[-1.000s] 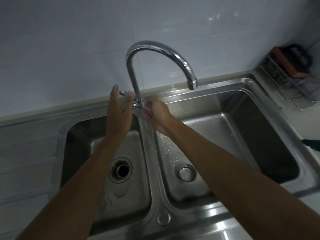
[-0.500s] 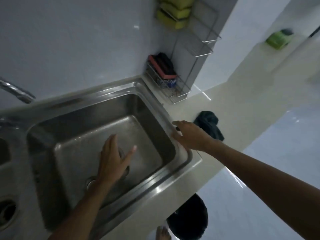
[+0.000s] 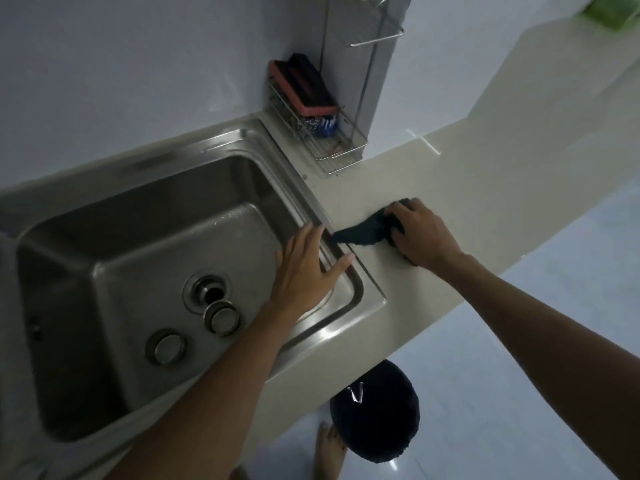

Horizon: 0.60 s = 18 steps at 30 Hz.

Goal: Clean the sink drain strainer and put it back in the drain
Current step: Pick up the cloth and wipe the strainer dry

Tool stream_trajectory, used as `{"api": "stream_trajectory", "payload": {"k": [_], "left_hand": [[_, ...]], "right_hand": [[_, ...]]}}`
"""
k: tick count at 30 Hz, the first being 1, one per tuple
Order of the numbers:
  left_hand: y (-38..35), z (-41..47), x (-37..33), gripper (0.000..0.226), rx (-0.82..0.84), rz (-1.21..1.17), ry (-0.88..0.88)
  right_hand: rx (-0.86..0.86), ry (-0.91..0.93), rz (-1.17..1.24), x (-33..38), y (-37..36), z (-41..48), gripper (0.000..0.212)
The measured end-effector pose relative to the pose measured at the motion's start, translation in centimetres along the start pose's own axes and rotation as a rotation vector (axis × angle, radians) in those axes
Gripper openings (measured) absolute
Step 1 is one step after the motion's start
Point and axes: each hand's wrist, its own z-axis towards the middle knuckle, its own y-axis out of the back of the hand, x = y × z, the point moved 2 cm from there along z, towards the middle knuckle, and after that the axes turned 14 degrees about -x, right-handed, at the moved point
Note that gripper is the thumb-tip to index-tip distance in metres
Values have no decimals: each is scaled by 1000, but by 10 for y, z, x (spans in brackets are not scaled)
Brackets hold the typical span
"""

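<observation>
Two bare hands work at the right end of a steel sink (image 3: pixel 194 147). Left hand (image 3: pixel 306 268): flat and empty, fingers straight and spread, held over the basin's right wall with fingertips reaching the rim; contact cannot be confirmed. Right hand (image 3: pixel 420 239): at 3 o'clock of the left, fingers curled over a dark cloth (image 3: pixel 363 232) on the pale counter (image 3: pixel 467 188) — one cloth corner trails toward the sink rim. Drain strainer (image 3: pixel 221 317): out of its seat, lying on the basin floor at 5 o'clock of the open drain (image 3: pixel 207 289), touching its flange. A second round metal disc (image 3: pixel 165 347) sits at 7 o'clock of the strainer. Wire rack (image 3: pixel 332 147) holding a red-backed sponge (image 3: pixel 304 88): 12 o'clock of the hands, against the wall. Black bin (image 3: pixel 374 414) and a bare foot (image 3: pixel 330 445): 6 o'clock, on the floor.
</observation>
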Motion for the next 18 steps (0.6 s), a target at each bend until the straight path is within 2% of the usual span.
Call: {"api": "stream_trajectory", "payload": {"k": [3, 5, 8, 10, 12, 15, 16, 18], "left_hand": [[22, 1, 37, 71, -75, 73, 89], [39, -4, 80, 55, -55, 235, 163], [54, -30, 151, 69, 274, 506, 271], [53, -48, 180, 73, 430, 583, 251], [42, -57, 197, 69, 440, 526, 232], [31, -60, 211, 67, 364, 401, 210], [32, -59, 215, 66, 330, 309, 248], [43, -53, 221, 63, 207, -17, 470]], "right_hand": [[-79, 25, 124, 26, 9, 7, 27], [-112, 87, 209, 56, 12, 9, 25], [-131, 186, 309, 113, 7, 10, 25], [-134, 197, 377, 151, -3, 8, 25], [-111, 205, 415, 183, -19, 4, 26], [-62, 224, 435, 217, -45, -4, 25], [-53, 212, 446, 226, -52, -6, 25], [-38, 169, 458, 241, -63, -8, 28]]}}
